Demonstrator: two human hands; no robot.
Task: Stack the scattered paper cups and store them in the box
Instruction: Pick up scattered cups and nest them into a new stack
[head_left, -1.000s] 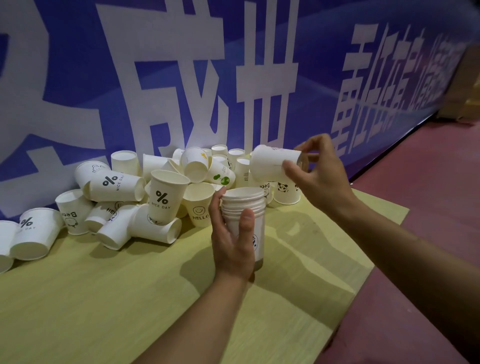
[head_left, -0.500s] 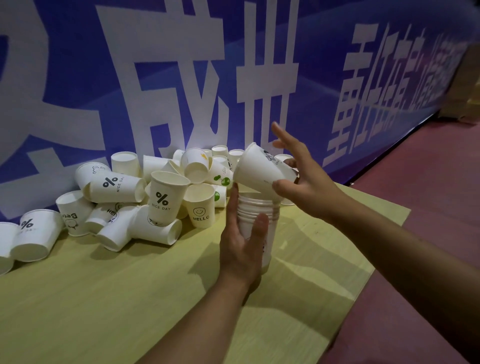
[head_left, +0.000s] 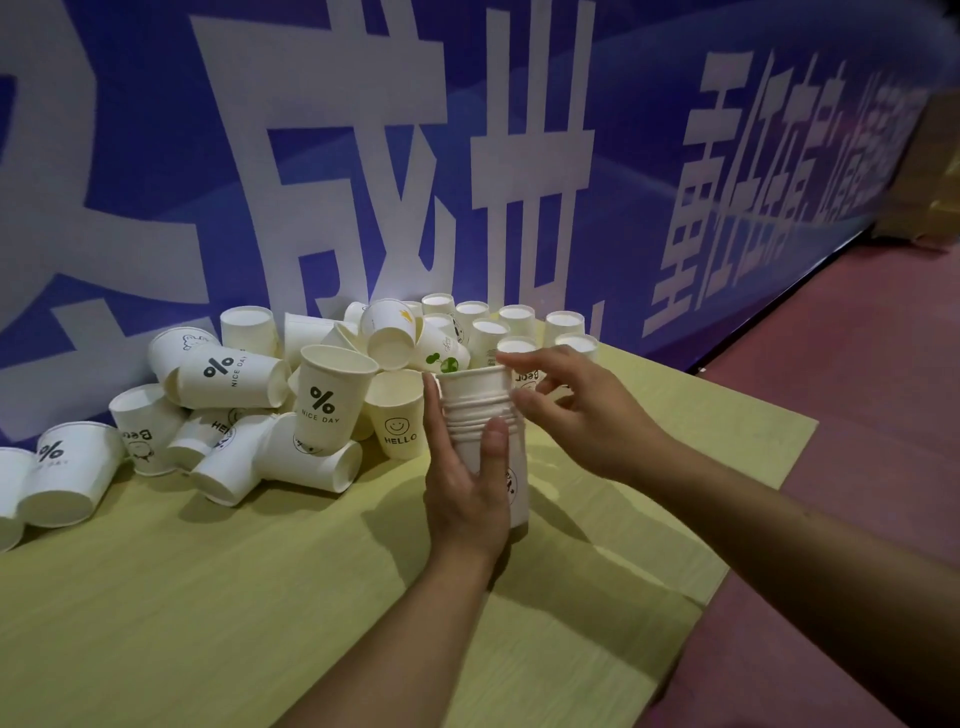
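A stack of nested white paper cups (head_left: 475, 410) stands upright on the yellow-green table (head_left: 208, 597). My left hand (head_left: 465, 499) grips the stack from the near side, thumb and fingers wrapped round it. My right hand (head_left: 587, 415) hovers at the stack's right, fingers loosely spread, index fingertip at the rim of the top cup and thumb beside the stacked rims. A pile of scattered cups (head_left: 322, 400), some printed "NICE DAY" or "HELLO", lies left of and behind the stack. No box is in view.
Several upside-down cups (head_left: 519, 317) stand in rows behind the stack, against a blue banner with white characters (head_left: 363, 156). The table's right edge drops to a red floor (head_left: 857, 389). Tan objects (head_left: 935, 171) sit at the far right.
My right hand brought a single cup from the back over the stack and slid it in; the cup now sits on top, and the right hand's fingers have loosened. My left hand kept hold of the stack.
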